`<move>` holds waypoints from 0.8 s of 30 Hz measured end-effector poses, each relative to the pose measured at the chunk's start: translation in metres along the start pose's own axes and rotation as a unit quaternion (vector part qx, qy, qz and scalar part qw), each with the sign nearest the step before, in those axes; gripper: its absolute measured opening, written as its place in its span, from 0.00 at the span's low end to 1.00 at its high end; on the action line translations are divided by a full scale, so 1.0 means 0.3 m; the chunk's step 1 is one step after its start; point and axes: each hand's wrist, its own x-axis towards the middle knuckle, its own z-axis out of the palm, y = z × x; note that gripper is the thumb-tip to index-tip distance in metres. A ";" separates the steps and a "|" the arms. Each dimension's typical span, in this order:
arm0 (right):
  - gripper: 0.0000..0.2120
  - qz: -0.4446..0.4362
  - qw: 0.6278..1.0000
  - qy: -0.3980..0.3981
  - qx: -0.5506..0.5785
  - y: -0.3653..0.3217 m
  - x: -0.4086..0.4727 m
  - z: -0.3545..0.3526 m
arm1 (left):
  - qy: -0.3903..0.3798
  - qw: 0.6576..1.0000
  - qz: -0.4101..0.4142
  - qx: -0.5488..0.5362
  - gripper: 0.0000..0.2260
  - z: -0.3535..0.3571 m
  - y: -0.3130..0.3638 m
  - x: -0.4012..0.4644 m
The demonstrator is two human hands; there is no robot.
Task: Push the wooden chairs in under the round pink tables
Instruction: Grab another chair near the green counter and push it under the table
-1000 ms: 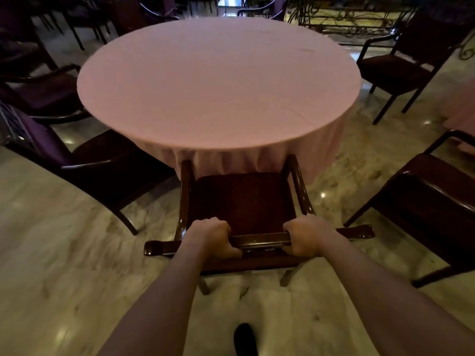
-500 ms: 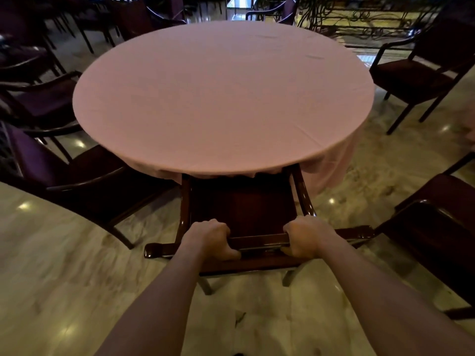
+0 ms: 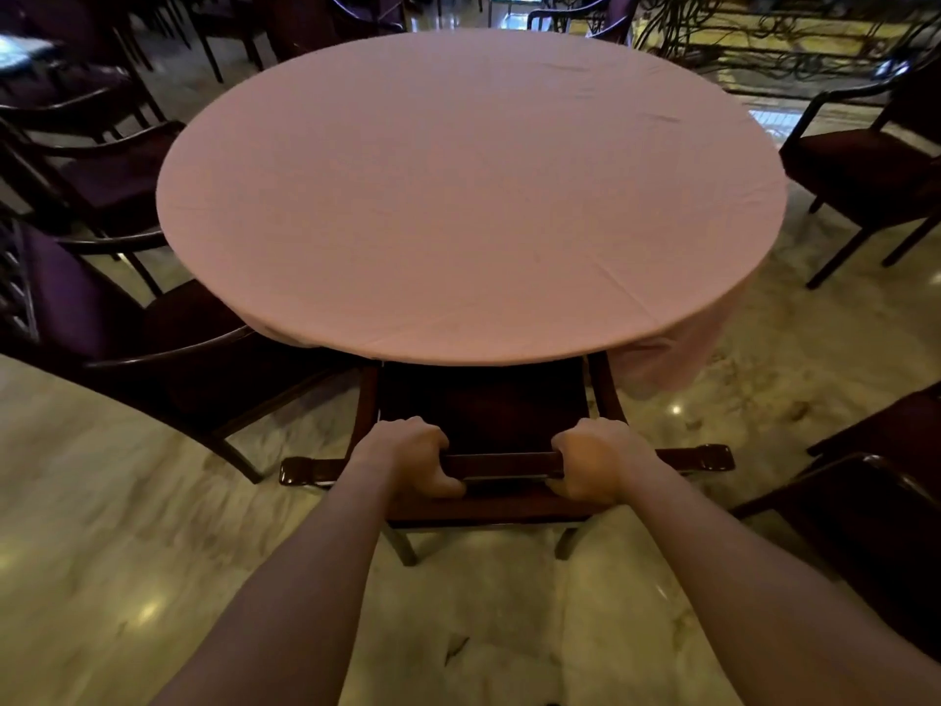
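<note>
A round table (image 3: pixel 473 196) under a pink cloth fills the middle of the head view. Directly in front of me stands a dark wooden chair (image 3: pixel 489 400), its seat partly hidden beneath the table's near edge. My left hand (image 3: pixel 407 458) is closed over the left part of the chair's top rail. My right hand (image 3: pixel 593 458) grips the same rail further right. Both arms reach straight forward.
Several more dark chairs ring the table: one close at the left (image 3: pixel 168 343), one beyond it (image 3: pixel 102 170), one at the right back (image 3: pixel 865 165) and one near my right arm (image 3: pixel 876 512). The floor is glossy marble (image 3: pixel 127 527). A metal railing runs along the back right.
The chair has slid forward with both hands on its rail. More of its seat and armrests now lies under the pink cloth, and the table looks closer.
</note>
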 end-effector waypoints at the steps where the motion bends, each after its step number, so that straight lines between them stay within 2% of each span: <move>1: 0.10 -0.002 1.000 0.005 -0.002 0.007 0.008 -0.003 | 0.000 1.000 0.001 0.002 0.18 -0.003 0.001 0.010; 16: 0.11 -0.008 1.000 0.012 -0.003 0.042 0.114 -0.048 | 0.016 0.999 0.011 0.026 0.14 -0.044 -0.048 0.122; 24: 0.15 0.012 0.999 0.039 -0.034 0.018 0.088 -0.044 | -0.004 0.997 -0.010 0.079 0.22 -0.045 -0.044 0.134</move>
